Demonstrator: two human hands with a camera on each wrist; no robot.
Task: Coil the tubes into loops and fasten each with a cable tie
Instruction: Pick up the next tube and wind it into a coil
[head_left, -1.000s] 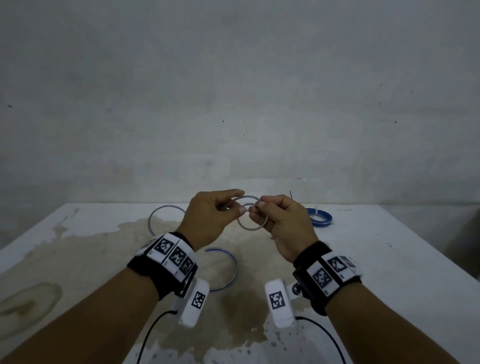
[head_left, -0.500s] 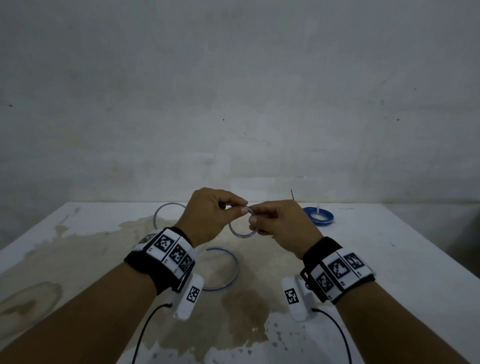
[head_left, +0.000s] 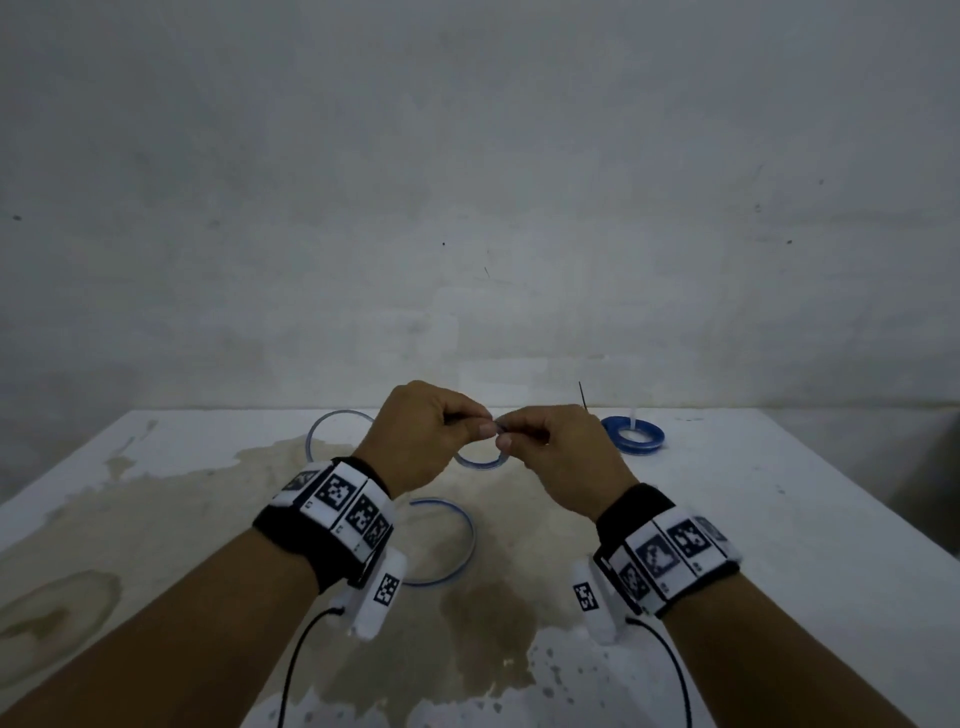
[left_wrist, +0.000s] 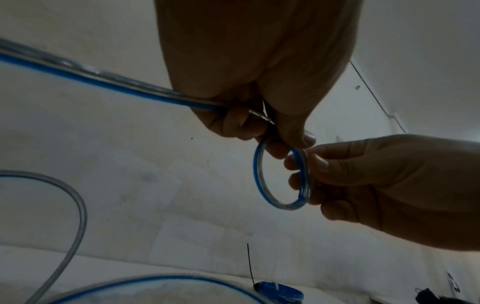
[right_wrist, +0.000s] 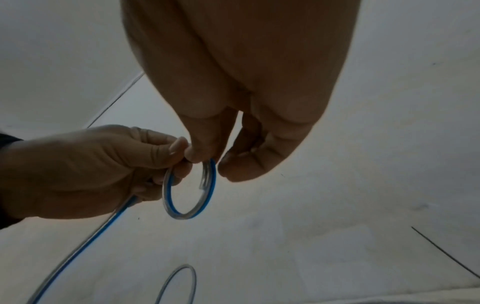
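A clear tube with a blue stripe is bent into a small loop (head_left: 480, 461) held in the air over the table between both hands. My left hand (head_left: 431, 434) pinches the loop's top, and the tube's long tail (left_wrist: 85, 79) runs back out of that fist. My right hand (head_left: 550, 447) pinches the loop's other side (left_wrist: 302, 176) with thumb and fingers. In the right wrist view the loop (right_wrist: 189, 189) hangs below both pinches, and its cut end lies inside the ring. The rest of the tube (head_left: 457, 540) curves across the table below.
A coiled blue tube (head_left: 634, 435) with a black cable tie tail (head_left: 583, 395) sticking up lies at the back right of the white table (head_left: 779, 519). Another arc of tube (head_left: 332, 423) lies at the back left. A brown stain covers the table's middle; a wall stands behind.
The loop between my hands has shrunk from a wide ring to a small one. Both hands have drawn closer together and dropped slightly.
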